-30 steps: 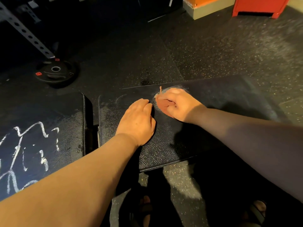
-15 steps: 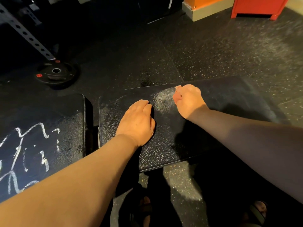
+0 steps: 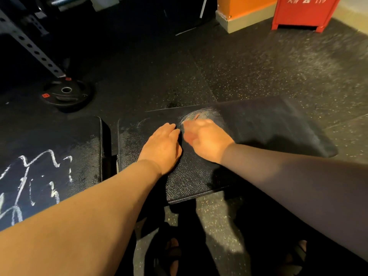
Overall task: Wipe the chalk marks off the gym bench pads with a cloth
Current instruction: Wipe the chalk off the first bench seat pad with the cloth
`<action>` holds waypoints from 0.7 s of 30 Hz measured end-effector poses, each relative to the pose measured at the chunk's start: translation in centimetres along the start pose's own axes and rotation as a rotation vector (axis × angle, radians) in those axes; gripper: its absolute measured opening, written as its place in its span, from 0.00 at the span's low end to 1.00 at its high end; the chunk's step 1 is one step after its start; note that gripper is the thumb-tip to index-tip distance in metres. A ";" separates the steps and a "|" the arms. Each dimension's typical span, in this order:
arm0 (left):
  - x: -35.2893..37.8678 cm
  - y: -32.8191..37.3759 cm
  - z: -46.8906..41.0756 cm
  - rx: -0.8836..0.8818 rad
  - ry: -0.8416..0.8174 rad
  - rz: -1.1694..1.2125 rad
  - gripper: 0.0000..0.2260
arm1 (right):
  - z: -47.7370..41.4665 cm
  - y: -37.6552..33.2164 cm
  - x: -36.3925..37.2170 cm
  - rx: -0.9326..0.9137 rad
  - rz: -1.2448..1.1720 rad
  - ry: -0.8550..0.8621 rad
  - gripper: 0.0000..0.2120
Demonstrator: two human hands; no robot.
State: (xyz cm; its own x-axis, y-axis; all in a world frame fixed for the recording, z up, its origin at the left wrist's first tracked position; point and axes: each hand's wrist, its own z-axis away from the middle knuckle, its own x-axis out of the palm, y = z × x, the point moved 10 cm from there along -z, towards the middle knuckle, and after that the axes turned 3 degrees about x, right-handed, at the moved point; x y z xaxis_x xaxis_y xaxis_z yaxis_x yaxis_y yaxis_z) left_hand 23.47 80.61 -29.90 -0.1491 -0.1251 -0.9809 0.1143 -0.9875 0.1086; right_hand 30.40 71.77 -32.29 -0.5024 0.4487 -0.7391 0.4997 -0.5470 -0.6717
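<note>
Hands [image 3: 162, 147] on pad [image 3: 199, 176], cloth [image 3: 197, 116] under right [image 3: 208, 141]

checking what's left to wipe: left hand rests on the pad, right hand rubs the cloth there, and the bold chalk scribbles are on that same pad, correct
Not quite: the head view shows the bold chalk scribbles on the other pad, to the left. The rest holds: the left hand rests on the pad being wiped, and the right hand rubs the cloth there.

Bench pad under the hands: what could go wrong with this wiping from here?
The cloth is bunched small under the right hand, so it may only smear the chalk haze around. The scribbled pad on the left is untouched and could be missed.
</note>
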 end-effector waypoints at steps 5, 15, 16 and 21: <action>-0.3 0.4 -0.3 -0.027 -0.282 -0.044 0.13 | 2.9 2.6 -0.9 -0.008 0.189 0.038 0.05; 0.8 1.5 2.8 0.031 -0.280 0.030 0.24 | 7.1 -0.4 0.4 -0.055 0.167 -0.097 0.22; 0.9 1.4 3.0 0.021 -0.232 0.063 0.24 | 6.8 1.1 0.1 0.012 0.203 -0.080 0.21; 0.4 2.1 3.1 -0.089 0.098 0.215 0.22 | 4.6 2.5 -3.5 0.330 0.417 0.247 0.10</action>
State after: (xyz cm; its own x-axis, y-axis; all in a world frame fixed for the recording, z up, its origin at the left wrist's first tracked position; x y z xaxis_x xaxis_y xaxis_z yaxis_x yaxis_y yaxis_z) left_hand 20.58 78.15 -29.58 -0.0164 -0.3168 -0.9483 0.2197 -0.9264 0.3057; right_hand 30.23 65.57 -31.15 -0.1117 0.2780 -0.9541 0.3533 -0.8862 -0.2996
